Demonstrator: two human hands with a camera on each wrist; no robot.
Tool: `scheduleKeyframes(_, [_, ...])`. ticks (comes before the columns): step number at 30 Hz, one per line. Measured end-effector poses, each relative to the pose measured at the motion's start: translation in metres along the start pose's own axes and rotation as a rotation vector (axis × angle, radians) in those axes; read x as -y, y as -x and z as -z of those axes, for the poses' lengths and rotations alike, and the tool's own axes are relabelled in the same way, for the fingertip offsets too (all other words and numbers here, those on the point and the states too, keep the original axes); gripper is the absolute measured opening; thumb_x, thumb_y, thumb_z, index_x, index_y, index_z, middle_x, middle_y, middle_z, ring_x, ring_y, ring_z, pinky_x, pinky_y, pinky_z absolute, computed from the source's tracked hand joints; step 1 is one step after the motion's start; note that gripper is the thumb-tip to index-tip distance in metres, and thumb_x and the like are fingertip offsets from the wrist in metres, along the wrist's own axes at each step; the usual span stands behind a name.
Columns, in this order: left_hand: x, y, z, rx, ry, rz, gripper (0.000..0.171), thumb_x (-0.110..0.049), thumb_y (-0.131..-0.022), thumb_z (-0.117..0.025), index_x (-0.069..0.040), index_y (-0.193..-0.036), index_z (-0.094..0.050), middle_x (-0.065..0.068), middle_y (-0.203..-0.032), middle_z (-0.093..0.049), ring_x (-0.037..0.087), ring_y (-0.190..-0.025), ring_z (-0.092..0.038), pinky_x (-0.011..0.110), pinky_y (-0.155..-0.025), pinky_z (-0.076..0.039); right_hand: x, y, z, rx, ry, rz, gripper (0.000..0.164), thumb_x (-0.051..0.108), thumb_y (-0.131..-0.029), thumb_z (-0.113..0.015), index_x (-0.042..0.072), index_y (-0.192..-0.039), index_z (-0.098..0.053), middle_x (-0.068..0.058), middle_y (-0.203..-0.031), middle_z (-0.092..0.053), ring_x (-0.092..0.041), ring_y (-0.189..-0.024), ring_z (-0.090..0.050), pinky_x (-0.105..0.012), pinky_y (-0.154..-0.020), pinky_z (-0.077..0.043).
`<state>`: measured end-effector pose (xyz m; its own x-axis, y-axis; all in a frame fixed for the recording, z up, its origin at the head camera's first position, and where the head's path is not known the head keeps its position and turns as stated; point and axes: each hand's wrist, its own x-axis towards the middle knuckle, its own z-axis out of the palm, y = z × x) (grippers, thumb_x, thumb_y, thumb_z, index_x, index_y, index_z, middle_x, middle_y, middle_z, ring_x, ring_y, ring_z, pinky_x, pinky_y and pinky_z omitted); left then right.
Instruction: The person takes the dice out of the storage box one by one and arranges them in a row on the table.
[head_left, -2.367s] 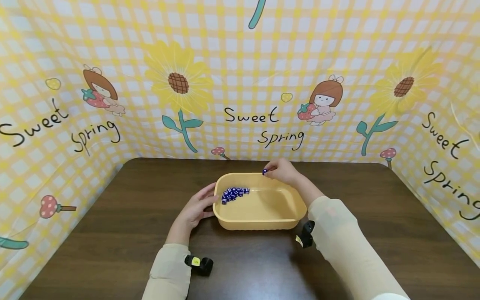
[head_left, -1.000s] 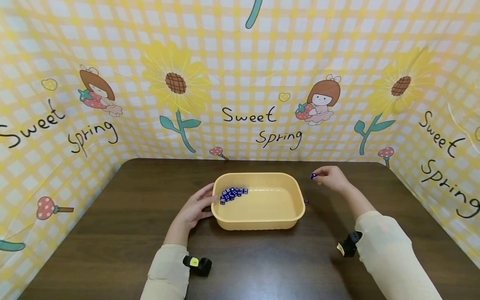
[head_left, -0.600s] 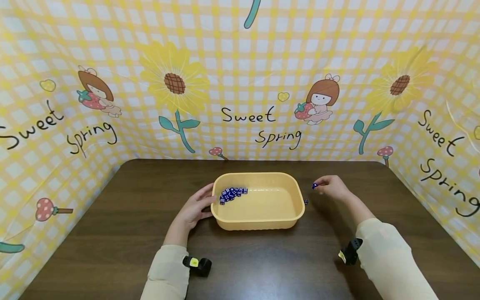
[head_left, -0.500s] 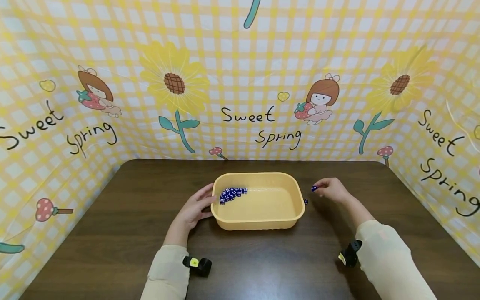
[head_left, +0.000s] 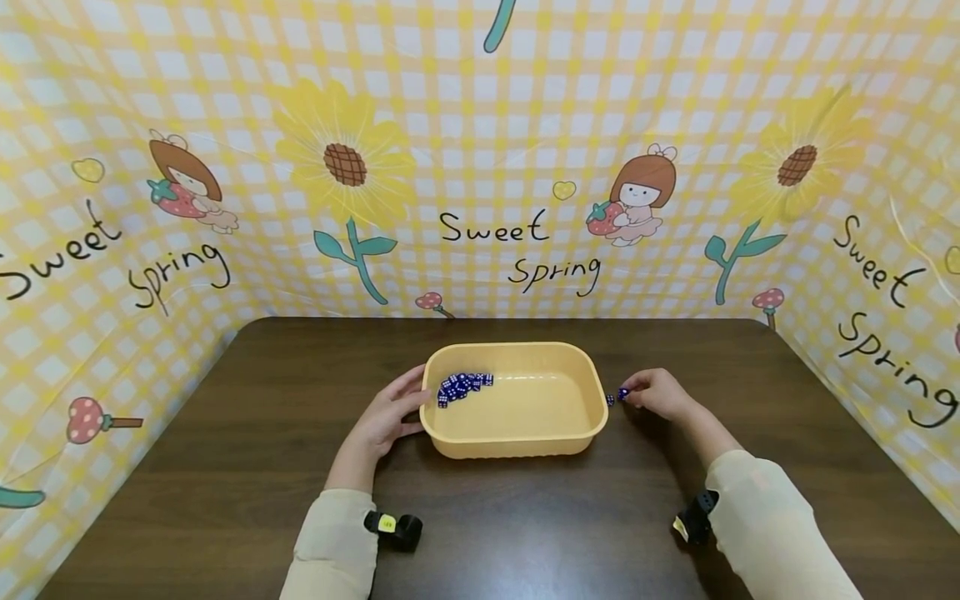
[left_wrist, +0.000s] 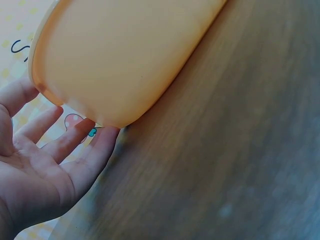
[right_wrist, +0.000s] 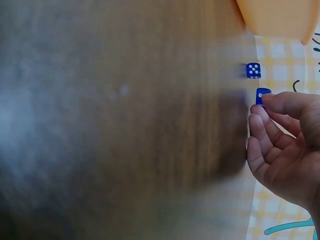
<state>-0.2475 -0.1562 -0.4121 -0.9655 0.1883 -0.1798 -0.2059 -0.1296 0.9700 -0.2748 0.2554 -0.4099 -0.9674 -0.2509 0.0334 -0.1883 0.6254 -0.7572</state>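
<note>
The right hand [head_left: 656, 396] has its grip pinched on one small die, the held die [head_left: 623, 394], with the thumb on one side of it and a fingertip on the other. A second blue one, the loose die [head_left: 611, 400], sits on the desk [head_left: 517, 525] to the left of that grip and a tiny bit nearer, so it lies between the grip and the right end of the yellow tub [head_left: 517, 448]. Dice are cubes, so they have no long way, but the tub's long way runs left to right. The right hand is the nearer one to both of these dice. At the tub's left end the left hand [head_left: 384, 419] holds the wall, its thumb at the rim and its fingers on the outside, and a pile of dice [head_left: 461, 387] lies inside at that end. From the head, the loose die looks right up against the tub, but the right wrist view shows a gap there, and a gap between the two dice too. That view also shows one dot on the held die and five on the loose die. The left wrist view shows three fingertips on the tub's outside, which the head view partly hides.
</note>
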Motion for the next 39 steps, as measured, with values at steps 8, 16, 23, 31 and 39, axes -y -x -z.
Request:
scheduleKeyframes(8, [-0.0002, -0.0013, 0.0003, -0.004, 0.000, 0.003, 0.052, -0.010, -0.085, -0.052, -0.017, -0.133, -0.033, 0.014, -0.129, -0.037, 0.031, -0.110, -0.040, 0.047, -0.075, -0.042, 0.0003, -0.0005, -0.0039, -0.002, 0.043, 0.031, 0.011, -0.005, -0.071, -0.057, -0.009, -0.080, -0.060, -0.002, -0.059, -0.053, -0.014, -0.052, -0.048, -0.028, -0.048, -0.040])
scheduleKeyframes(16, [-0.0002, -0.0009, -0.0003, -0.005, -0.006, 0.009, 0.052, -0.011, -0.085, -0.053, -0.017, -0.133, -0.034, 0.014, -0.130, -0.037, 0.030, -0.109, -0.041, 0.046, -0.075, -0.042, 0.0004, 0.0013, -0.0061, 0.005, 0.058, 0.023, 0.012, -0.004, -0.070, -0.056, -0.009, -0.080, -0.060, -0.003, -0.062, -0.055, -0.013, -0.052, -0.048, -0.029, -0.048, -0.041])
scheduleKeyframes(23, [-0.0009, -0.0001, -0.0016, -0.012, -0.007, 0.010, 0.050, -0.011, -0.085, -0.052, -0.017, -0.132, -0.035, 0.014, -0.129, -0.038, 0.030, -0.109, -0.041, 0.046, -0.075, -0.042, 0.0013, 0.0021, -0.0073, -0.002, 0.063, 0.026, 0.011, -0.004, -0.070, -0.057, -0.008, -0.079, -0.061, -0.003, -0.064, -0.056, -0.013, -0.053, -0.047, -0.029, -0.048, -0.040])
scheduleKeyframes(31, [-0.0008, -0.0001, -0.0012, -0.008, -0.005, 0.005, 0.051, -0.010, -0.086, -0.052, -0.017, -0.133, -0.034, 0.014, -0.129, -0.037, 0.030, -0.109, -0.041, 0.046, -0.075, -0.042, 0.0019, 0.0020, -0.0083, -0.004, 0.054, 0.024, 0.011, -0.004, -0.070, -0.057, -0.007, -0.079, -0.061, -0.003, -0.062, -0.056, -0.013, -0.051, -0.048, -0.028, -0.047, -0.040])
scheduleKeyframes(39, [-0.0003, -0.0002, -0.0004, -0.002, -0.008, 0.008, 0.052, -0.011, -0.085, -0.053, -0.017, -0.133, -0.033, 0.014, -0.130, -0.037, 0.030, -0.109, -0.041, 0.045, -0.074, -0.043, 0.0013, 0.0022, -0.0103, -0.007, 0.033, 0.025, 0.012, -0.005, -0.070, -0.057, -0.008, -0.080, -0.062, -0.003, -0.062, -0.055, -0.014, -0.052, -0.048, -0.028, -0.047, -0.041])
